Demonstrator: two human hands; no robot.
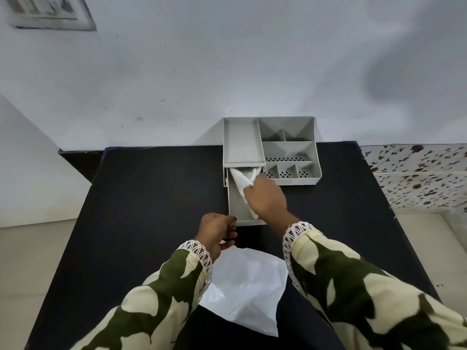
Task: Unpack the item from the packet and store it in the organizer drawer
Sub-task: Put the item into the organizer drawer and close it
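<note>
Head view: my right hand (266,195) holds the white item (242,181), a soft folded cloth-like piece, over the open drawer (236,200) of the grey organizer (290,147). The grip of this hand is closed, pinching the item at its near fold; the far end of the item already lies inside the drawer, under the organizer's upper tray. My left hand (217,229) is at the drawer's near left corner, fingers curled against its front edge; I cannot tell whether this grip actually clamps the drawer or only steadies it. The empty white packet (246,286) lies flat on the black worktop (151,198), near my body and well apart from the organizer.

Handling assessment: the item appears light and limp. It will sag and unfold if held by one point, so hold it at the fold, where the layers stay together. It is not fragile. It may bunch against the drawer walls; press it flat along the drawer floor before release. The drawer is probably light plastic and may slide, so support at its front is advisable.
</note>
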